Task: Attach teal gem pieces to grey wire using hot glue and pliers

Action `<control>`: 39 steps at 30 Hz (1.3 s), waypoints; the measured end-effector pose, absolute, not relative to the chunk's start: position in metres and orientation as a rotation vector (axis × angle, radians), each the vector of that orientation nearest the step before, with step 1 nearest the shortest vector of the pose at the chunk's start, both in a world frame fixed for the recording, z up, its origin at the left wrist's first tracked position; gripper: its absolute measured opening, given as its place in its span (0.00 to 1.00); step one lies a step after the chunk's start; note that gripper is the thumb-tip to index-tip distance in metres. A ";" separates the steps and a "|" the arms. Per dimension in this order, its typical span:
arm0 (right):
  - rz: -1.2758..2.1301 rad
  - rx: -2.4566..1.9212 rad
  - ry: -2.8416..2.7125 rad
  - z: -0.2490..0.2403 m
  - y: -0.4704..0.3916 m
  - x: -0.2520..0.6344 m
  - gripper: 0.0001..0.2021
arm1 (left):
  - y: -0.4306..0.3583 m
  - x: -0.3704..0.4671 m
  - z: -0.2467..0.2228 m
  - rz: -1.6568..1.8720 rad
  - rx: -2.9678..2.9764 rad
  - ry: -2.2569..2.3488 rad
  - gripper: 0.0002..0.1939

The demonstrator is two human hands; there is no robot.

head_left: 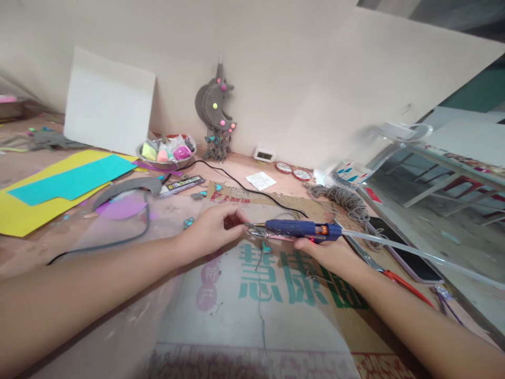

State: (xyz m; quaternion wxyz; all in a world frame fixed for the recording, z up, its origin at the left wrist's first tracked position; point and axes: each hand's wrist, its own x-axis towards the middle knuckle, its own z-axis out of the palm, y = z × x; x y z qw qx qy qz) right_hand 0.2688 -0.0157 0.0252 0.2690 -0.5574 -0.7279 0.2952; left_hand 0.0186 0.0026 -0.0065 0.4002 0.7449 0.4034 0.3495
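Observation:
My right hand (pixel 325 250) is wrapped round a blue glue gun (pixel 292 228), which points left and has a long clear glue stick (pixel 394 245) coming out of its back. At the nozzle, my left hand (pixel 219 229) pinches a small grey piece (pixel 249 225) between thumb and fingertips. Below the nozzle a small teal piece (pixel 265 247) hangs or lies on a thin grey thread (pixel 260 305), over the printed sheet (pixel 197 326). Whether the nozzle touches the grey piece is too small to tell.
Grey yarn (pixel 341 202), scissors (pixel 406 287) and a phone (pixel 406 250) lie at the right. A bowl of coloured clay (pixel 168 164), yellow sheet (pixel 23 221) and grey crescent (pixel 128 189) are left. A moon ornament (pixel 213 105) hangs behind; a black cable (pixel 236 181) crosses the table.

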 end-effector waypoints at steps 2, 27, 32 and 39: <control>0.802 -1.516 -1.958 0.026 -0.016 0.268 0.08 | 0.003 0.018 -0.006 0.885 1.891 1.026 0.05; 0.783 -1.539 -1.960 0.023 -0.015 0.272 0.10 | 0.001 0.019 -0.004 0.868 1.893 1.045 0.05; 0.728 -1.557 -1.966 0.023 -0.015 0.272 0.13 | 0.002 0.018 -0.006 0.882 1.900 1.032 0.05; 0.737 -1.562 -1.961 0.024 -0.017 0.269 0.10 | 0.001 0.018 -0.004 0.889 1.906 1.035 0.04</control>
